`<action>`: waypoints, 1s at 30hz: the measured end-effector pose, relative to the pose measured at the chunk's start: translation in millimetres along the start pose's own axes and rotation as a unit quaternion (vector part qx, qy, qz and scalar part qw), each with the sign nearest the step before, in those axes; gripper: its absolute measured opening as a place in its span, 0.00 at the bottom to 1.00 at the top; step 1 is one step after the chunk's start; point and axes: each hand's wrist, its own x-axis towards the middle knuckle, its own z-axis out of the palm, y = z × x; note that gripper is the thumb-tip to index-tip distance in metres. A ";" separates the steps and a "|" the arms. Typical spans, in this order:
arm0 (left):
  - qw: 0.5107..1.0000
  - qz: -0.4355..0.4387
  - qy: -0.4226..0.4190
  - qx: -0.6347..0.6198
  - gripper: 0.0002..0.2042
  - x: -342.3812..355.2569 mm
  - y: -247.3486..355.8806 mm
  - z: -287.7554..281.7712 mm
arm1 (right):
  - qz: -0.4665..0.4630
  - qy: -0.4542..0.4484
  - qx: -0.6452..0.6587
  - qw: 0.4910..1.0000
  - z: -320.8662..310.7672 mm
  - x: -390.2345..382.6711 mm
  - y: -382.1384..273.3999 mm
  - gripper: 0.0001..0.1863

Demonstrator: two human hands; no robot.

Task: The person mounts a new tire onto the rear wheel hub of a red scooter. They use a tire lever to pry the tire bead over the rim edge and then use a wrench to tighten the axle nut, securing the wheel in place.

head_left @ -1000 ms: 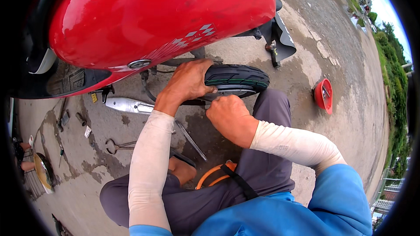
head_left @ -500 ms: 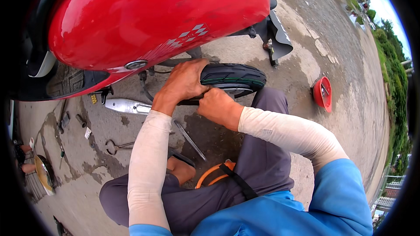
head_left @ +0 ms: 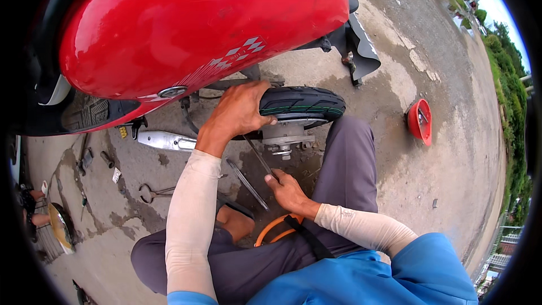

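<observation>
At the near edge of the red bodywork [head_left: 197,22], toward the middle of the scene, a black tyre [head_left: 305,101] sits around its wheel, with the silver hub [head_left: 282,134] facing the near side. The left hand [head_left: 240,110] grips the tyre's left part, its fingers curled over the tread and its thumb pressed on the near sidewall. The right hand [head_left: 291,192], nearer and slightly to the right, has its fingers closed around the near end of a slim metal bar [head_left: 258,155]. The bar slants far and left; its far end lies just beside the left wrist, and I cannot tell whether it touches the wheel.

For good control, the left hand would do best to press the tyre firmly, with the thumb clear of the bar's path in case it slips. The right wrist should be straight and the push slow and even, with the tip low against the rim edge, so that nothing gets nicked. A second metal bar [head_left: 247,183] lies on the ground just left of the right hand, within easy reach.
</observation>
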 end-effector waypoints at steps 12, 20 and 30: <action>0.999 0.026 0.001 0.018 0.26 5.4 2.8 7.0 | 0.153 0.157 0.193 0.957 190.3 38.3 22.0 0.31; 0.997 0.057 -0.024 0.047 0.28 21.1 16.7 10.9 | 0.205 0.204 0.295 0.911 288.1 107.3 34.3 0.27; 0.999 0.037 0.019 0.026 0.38 -1.4 8.8 11.3 | 0.084 -0.212 0.478 0.848 196.2 115.2 -42.5 0.18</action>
